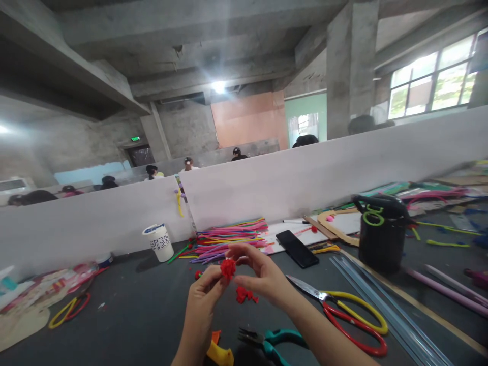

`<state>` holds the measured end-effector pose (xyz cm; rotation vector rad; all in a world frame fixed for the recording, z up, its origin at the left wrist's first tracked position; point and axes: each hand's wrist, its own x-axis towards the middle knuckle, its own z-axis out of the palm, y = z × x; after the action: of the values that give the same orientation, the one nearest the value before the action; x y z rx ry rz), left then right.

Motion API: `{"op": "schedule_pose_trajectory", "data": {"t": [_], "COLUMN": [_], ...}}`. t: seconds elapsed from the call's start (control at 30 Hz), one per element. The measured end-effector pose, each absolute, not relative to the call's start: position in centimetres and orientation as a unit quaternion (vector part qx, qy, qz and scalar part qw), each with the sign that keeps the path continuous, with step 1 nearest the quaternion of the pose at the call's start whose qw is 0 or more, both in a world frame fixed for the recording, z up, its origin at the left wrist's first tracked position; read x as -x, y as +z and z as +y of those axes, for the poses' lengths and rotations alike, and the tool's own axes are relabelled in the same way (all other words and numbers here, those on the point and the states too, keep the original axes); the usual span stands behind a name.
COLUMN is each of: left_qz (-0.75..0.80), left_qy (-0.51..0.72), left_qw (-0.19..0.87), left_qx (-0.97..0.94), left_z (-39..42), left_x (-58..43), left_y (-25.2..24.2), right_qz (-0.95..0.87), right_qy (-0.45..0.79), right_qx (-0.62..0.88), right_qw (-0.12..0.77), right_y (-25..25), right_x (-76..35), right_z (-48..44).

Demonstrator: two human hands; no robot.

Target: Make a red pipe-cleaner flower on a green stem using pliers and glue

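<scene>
My left hand [204,292] pinches a small red ruffled flower-like piece [227,268] between thumb and fingers. Around its right side curve the parted thumb and fingers of my right hand [257,272], with a gap between thumb and forefinger; nothing shows in their grip. Loose red pieces [246,295] lie on the dark table just below the hands. Another small red bit [198,275] shows behind my left hand. Nearer to me are teal-handled pliers [267,343], partly covered by my right forearm, and a yellow-orange object [221,354] whose kind is unclear.
Large scissors [343,305] and clear strips [385,305] lie right, near a black container [381,239]. A phone [297,248], colourful fuzzy stems [232,239] and a white cup [159,244] sit before a white partition [267,188]. Small scissors [69,311] lie left. People sit beyond.
</scene>
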<state>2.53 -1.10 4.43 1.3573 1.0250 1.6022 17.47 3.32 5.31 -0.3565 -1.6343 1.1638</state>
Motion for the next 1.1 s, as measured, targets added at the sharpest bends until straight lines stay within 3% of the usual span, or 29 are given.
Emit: {"op": "schedule_pose_trajectory", "data": {"t": [0.17, 0.53, 0.8, 1.1], "left_qz": [0.377, 0.346, 0.319, 0.352], "left_qy": [0.649, 0.641, 0.615, 0.617], "left_qw": [0.398, 0.454, 0.545, 0.579], "left_qx": [-0.528, -0.513, -0.472, -0.400], "left_z": [0.2, 1.6, 1.6, 1.1], "left_x": [-2.1, -2.7, -2.6, -2.3], "left_y": [3.5, 3.7, 5.5, 6.3], "right_qz": [-0.694, -0.733, -0.771, -0.814], "right_qy": [0.411, 0.331, 0.307, 0.264], "right_qx": [0.168, 0.168, 0.197, 0.182], "right_qw": [0.566, 0.570, 0.523, 0.484], "right_y": [5.5, 6.8, 7.6, 7.7], "right_x": [-16.8, -17.4, -18.9, -19.5], "right_z": [3.1, 3.8, 3.9, 3.8]}}
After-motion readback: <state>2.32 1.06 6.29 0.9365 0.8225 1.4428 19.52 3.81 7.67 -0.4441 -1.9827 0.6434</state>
